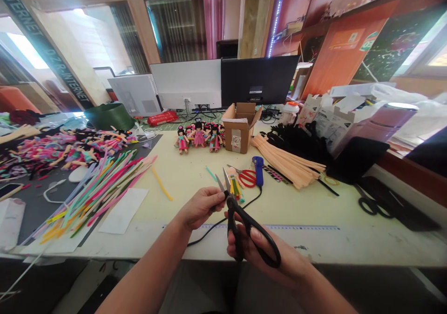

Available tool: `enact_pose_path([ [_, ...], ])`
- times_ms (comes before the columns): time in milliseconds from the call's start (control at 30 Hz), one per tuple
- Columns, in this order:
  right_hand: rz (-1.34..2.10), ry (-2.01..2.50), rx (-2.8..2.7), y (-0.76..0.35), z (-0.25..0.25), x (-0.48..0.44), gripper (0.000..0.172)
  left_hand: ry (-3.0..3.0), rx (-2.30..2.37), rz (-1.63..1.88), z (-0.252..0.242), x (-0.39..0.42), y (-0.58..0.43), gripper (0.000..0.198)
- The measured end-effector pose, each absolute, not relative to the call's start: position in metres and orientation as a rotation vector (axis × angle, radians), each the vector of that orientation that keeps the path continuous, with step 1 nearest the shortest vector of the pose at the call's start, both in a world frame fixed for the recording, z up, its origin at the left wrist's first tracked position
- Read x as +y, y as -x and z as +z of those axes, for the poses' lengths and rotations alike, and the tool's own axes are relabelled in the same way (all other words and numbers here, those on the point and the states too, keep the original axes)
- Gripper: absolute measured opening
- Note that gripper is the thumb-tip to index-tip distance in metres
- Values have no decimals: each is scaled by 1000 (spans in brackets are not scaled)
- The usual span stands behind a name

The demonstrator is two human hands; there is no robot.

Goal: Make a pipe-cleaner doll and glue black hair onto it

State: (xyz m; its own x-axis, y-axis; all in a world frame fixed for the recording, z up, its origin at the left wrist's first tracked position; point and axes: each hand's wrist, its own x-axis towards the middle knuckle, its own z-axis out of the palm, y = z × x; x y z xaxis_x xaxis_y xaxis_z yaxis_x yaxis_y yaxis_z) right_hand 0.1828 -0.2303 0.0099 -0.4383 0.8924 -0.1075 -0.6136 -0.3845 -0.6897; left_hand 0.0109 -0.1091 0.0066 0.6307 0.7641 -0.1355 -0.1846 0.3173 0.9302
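Cutting at close range: black-handled scissors (244,215) held over the near edge of the work table (209,239), blades parted in a narrow V pointing toward the far side. The right hand (254,257) grips them by the handle loops. The left hand (202,204) is drawn into a pinch, thumb and forefinger meeting just beside the pivot; whether a small piece lies between them cannot be told. Just beyond the blades lies a small colourful figure (235,188), with red-handled scissors (247,179) and a blue corded tool (258,169) to its right. Farther off, a row of dolls (199,137) stands left of a cardboard box (234,139). Coloured fuzzy stems (101,188) are spread at left, peach strips (289,162) at right.

For good practice, any piece to be trimmed is best held taut, with the left fingertips clear of the blade path. A cut made deep in the V, near the pivot, should give better control than one at the tips, and the blue tool's cord (216,223) is best kept outside the blades.
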Motion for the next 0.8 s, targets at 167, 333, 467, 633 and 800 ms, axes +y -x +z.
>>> enact_pose_path([
  [167, 1931, 526, -747, -181, 6, -234, 41, -1059, 628, 724, 5, -113, -15, 32],
  [333, 1925, 569, -790, -179, 10, -235, 51, -1003, 656, 767, 5, -113, -19, 31],
  [467, 1894, 623, -893, -177, 10, -236, 64, -1044, 637, 708, 4, -112, -16, 33],
  [633, 1898, 624, -883, -176, 9, -239, 61, -1077, 662, 675, 6, -113, -11, 36],
  [800, 1885, 594, -840, -176, 9, -240, 59, -1074, 629, 666, 8, -115, -12, 35],
])
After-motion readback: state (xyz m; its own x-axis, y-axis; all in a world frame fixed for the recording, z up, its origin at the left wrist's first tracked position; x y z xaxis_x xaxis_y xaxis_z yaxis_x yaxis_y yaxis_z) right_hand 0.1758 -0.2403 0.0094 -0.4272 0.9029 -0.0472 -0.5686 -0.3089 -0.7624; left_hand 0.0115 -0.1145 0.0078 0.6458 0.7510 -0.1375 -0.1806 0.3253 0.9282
